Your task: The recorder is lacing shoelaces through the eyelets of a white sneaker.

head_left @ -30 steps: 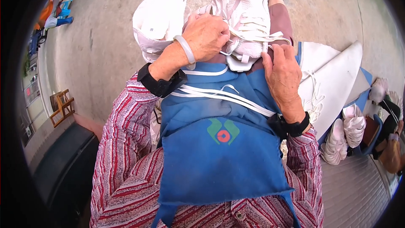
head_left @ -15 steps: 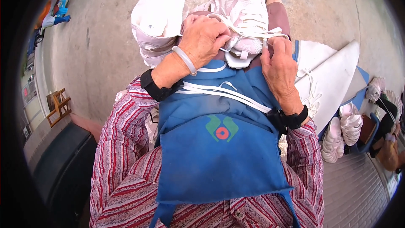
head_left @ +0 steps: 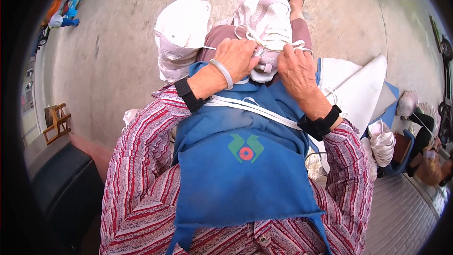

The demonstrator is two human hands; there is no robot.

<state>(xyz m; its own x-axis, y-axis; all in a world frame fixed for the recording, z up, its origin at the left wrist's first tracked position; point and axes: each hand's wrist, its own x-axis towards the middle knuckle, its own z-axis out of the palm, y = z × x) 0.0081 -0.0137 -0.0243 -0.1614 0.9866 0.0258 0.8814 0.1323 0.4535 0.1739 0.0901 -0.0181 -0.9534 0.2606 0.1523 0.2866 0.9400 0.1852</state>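
A pale pink-white sneaker [head_left: 272, 16] rests on my lap with its sole end toward me, next to a second sneaker [head_left: 246, 8] of the same kind. White shoelace [head_left: 276, 43] crosses its front in loose loops. At the shoe's left side my left hand [head_left: 231, 59] is closed, thumb and fingers pinching the lace. My right hand [head_left: 298, 72] is closed on the lace at the right side, its fingertips close to the shoe. More white laces [head_left: 255, 108] lie across my blue apron [head_left: 245, 184].
Left of my knee stands a stuffed white shoe [head_left: 181, 30]. White sheet material [head_left: 354, 89] lies to the right, near bundled white shoes [head_left: 381, 144] and another person [head_left: 427, 165]. A wooden stool [head_left: 57, 123] is at the far left.
My right hand has moved in toward the shoe, and the two hands are closer together. The lace loops around the front have shifted. The whole view has moved slightly.
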